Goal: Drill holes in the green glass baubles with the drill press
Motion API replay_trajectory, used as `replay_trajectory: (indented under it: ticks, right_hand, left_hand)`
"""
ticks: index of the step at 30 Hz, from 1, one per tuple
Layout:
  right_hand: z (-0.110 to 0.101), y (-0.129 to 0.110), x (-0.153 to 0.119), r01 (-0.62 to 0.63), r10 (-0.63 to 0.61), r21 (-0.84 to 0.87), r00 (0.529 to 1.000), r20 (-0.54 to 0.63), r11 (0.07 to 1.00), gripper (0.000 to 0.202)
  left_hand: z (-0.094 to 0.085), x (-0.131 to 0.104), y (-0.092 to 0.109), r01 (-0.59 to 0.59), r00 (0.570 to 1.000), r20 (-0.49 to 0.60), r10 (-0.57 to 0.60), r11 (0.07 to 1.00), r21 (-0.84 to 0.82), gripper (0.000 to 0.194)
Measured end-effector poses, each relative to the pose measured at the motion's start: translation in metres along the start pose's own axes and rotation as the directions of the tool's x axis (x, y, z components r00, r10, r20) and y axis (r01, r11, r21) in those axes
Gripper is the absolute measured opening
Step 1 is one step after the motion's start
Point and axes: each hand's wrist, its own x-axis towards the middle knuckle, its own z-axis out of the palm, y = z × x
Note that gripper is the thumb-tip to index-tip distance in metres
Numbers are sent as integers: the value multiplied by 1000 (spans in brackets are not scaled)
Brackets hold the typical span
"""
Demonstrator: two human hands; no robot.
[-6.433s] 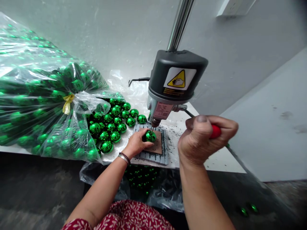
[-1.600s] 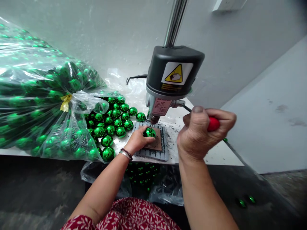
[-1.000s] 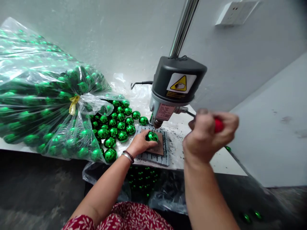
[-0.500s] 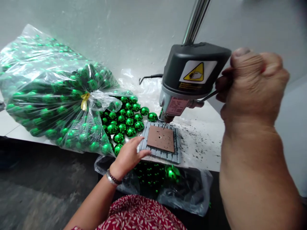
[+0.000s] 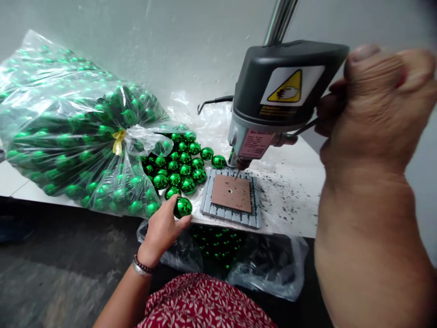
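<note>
Many green balls are crowding the bench between the tied bag and grey base. My left hand is grasping one ball — between thumb and fingers, near the front edge — while my right hand is clenching the drill lever.

Yellow hand-warning triangle on black drill housing; pink label on grey neck unreadable

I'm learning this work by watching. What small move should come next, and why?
Perhaps slide the left hand and its glossy green ball toward the brown square pad: finger and thumb span the ball, and the drill bit hangs above the pad.
</note>
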Motion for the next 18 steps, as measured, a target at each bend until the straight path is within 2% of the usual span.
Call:
replay_trajectory:
  ticks: [2, 4, 6, 10, 12, 13, 15, 16, 18]
  right_hand:
    - [0, 0, 0, -12, 12, -11, 1000, -10, 1000, 35]
    - [0, 1, 1, -27, 27, -22, 999, -22, 999, 35]
    - [-1, 1, 2, -30, 30, -23, 999, -24, 999, 35]
    - [-2, 1, 4, -3, 3, -22, 1000, -19, 1000, 33]
    - [-2, 1, 5, 9, -9, -18, 1000, -6, 1000, 35]
    - [-2, 1, 5, 12, -12, -17, 1000, 5, 1000, 36]
    - [-3, 1, 4, 17, -17, -19, 1000, 19, 1000, 37]
    - [-3, 0, 4, 18, -17, -23, 1000, 19, 1000, 37]
    - [-3, -1, 4, 14, -13, -24, 1000, 17, 1000, 37]
  left_hand:
    - [-3, 4, 8, 3, 998, 60, 15, 956, -292, 60]
    - [-2, 10, 18, 8, 988, 132, 76, 838, -545, 60]
    - [5, 18, 26, 63, 974, 197, 115, 695, -716, 61]
    - [26, 38, 39, 293, 908, 373, 189, 347, -891, 63]
    - [34, 46, 43, 345, 879, 404, 255, 245, -906, 59]
    - [37, 49, 45, 349, 873, 406, 269, 237, -907, 58]
    - [40, 52, 49, 329, 881, 400, 251, 280, -902, 60]
    - [41, 53, 51, 310, 891, 394, 225, 332, -891, 62]
    - [41, 54, 54, 223, 924, 346, 165, 504, -835, 68]
